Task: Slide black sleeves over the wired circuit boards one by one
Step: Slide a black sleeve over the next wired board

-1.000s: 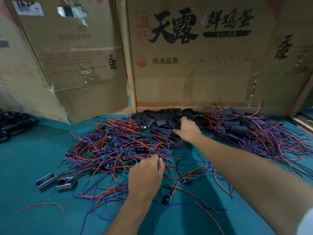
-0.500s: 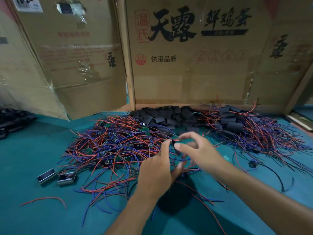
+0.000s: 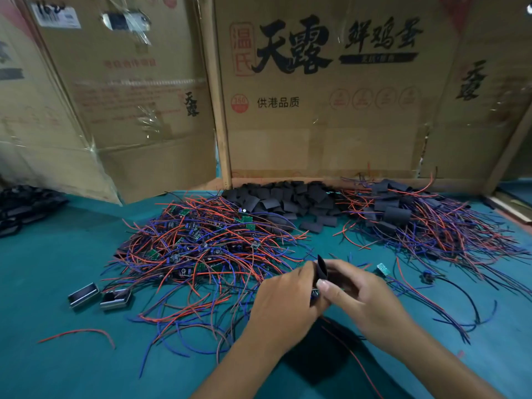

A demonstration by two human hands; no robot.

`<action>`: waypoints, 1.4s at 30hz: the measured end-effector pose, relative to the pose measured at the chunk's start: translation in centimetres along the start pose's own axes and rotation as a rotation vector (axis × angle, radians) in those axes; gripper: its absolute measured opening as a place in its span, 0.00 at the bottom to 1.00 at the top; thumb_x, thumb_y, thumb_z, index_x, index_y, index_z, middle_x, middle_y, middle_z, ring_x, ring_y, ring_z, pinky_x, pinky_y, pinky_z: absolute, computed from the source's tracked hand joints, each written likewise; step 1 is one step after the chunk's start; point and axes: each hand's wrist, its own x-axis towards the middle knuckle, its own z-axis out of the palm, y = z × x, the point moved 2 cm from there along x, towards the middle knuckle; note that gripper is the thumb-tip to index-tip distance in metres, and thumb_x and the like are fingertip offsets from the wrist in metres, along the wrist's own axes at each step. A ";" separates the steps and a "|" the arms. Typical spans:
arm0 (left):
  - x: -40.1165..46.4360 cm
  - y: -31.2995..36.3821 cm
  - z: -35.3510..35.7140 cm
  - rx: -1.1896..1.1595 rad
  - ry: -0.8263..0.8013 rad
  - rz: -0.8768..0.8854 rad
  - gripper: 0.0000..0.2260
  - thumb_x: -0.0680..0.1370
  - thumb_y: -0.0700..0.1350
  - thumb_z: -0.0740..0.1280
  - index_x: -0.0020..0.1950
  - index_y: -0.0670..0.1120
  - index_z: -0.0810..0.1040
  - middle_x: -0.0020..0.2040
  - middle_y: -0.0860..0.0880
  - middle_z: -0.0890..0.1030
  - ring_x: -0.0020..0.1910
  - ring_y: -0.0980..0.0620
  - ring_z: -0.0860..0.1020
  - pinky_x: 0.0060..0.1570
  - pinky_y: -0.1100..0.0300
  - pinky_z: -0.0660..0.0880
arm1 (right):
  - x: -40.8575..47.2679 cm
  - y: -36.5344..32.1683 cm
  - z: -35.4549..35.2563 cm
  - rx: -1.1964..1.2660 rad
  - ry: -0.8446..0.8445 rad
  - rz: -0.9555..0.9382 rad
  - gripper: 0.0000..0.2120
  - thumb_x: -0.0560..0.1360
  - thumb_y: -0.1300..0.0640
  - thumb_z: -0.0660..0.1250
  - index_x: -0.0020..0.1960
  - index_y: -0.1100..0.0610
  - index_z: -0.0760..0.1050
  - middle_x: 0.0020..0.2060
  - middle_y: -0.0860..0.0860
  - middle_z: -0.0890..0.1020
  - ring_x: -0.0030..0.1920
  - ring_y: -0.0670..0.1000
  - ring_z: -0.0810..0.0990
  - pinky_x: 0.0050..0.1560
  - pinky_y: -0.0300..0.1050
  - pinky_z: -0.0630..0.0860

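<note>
My left hand [image 3: 283, 302] and right hand [image 3: 354, 295] meet above the green counter [image 3: 57, 355]. My right hand pinches a black sleeve [image 3: 322, 269]; my left hand grips a small circuit board [image 3: 314, 293], mostly hidden, just below it. Beyond lies the tangled pile of wired boards [image 3: 195, 249]. Farther back sit the loose sleeve heap [image 3: 285, 200] and, to the right, the sleeved boards [image 3: 403, 217], against cardboard boxes [image 3: 316, 110].

A teal-covered table [image 3: 43, 283] carries a tangle of red and blue wired circuit boards [image 3: 195, 249]; behind it a heap of black sleeves [image 3: 276, 200]; at right a sleeved pile [image 3: 417, 223]; two small metal cases [image 3: 99, 295] at left.
</note>
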 end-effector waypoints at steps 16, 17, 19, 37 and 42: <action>4.4 -9.8 -1.1 0.553 -0.149 -0.372 0.21 0.81 0.61 0.59 0.62 0.47 0.76 0.58 0.48 0.75 0.60 0.47 0.73 0.58 0.55 0.72 | 0.5 1.8 -1.6 -0.182 0.192 -0.064 0.22 0.65 0.27 0.66 0.52 0.39 0.74 0.40 0.40 0.83 0.38 0.40 0.79 0.43 0.35 0.75; 4.7 -10.0 -1.1 0.596 -0.167 -0.362 0.21 0.81 0.61 0.59 0.61 0.46 0.77 0.57 0.47 0.75 0.59 0.46 0.73 0.58 0.55 0.72 | 0.4 1.6 -1.6 -0.227 0.191 -0.084 0.20 0.66 0.27 0.65 0.51 0.38 0.73 0.41 0.38 0.82 0.38 0.39 0.79 0.41 0.30 0.72; 5.3 -10.5 -1.2 0.636 -0.203 -0.345 0.19 0.81 0.60 0.60 0.59 0.47 0.79 0.56 0.47 0.76 0.59 0.46 0.73 0.58 0.54 0.72 | 0.2 1.2 -1.6 -0.285 0.178 -0.102 0.17 0.68 0.29 0.65 0.50 0.38 0.73 0.42 0.35 0.81 0.40 0.38 0.79 0.40 0.27 0.70; 5.2 -2.5 -9.7 -0.257 0.037 -0.353 0.04 0.77 0.49 0.70 0.45 0.51 0.77 0.37 0.54 0.81 0.39 0.55 0.79 0.41 0.61 0.73 | 0.5 2.1 -1.9 -0.326 0.243 -0.076 0.11 0.71 0.42 0.71 0.49 0.44 0.76 0.42 0.35 0.82 0.42 0.41 0.80 0.42 0.29 0.71; 4.8 -1.6 -9.6 -0.868 0.008 -0.628 0.03 0.78 0.37 0.69 0.48 0.41 0.75 0.38 0.45 0.85 0.35 0.49 0.81 0.41 0.57 0.76 | 0.3 1.6 -1.7 -0.334 0.254 -0.107 0.12 0.68 0.36 0.67 0.48 0.40 0.74 0.43 0.33 0.80 0.41 0.40 0.79 0.40 0.27 0.70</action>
